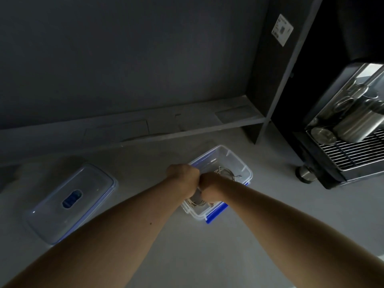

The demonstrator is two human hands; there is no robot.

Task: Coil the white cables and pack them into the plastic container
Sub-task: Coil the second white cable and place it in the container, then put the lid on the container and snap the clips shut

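A: What do we have, left to right?
B: Well left of our fingers, the container lid [68, 202] lies flat on the counter [187, 256]. Then come our left hand [184, 177] and right hand [209, 183], knuckles touching, both over the plastic container [228, 154].
A: Fingers?
B: Both sets curl down into the box, tips hidden. We cannot tell whether they grip anything. A grey piece [197, 197] sticks out just below where the hands meet.
A: Cables?
B: Both are in the container. One white cable coil [194, 202] lies directly under our fingers, at the near end. A second coil [225, 173] sits just beyond the right fingers, at the far end. Well right of the fingers is a steel coffee machine [342, 125].
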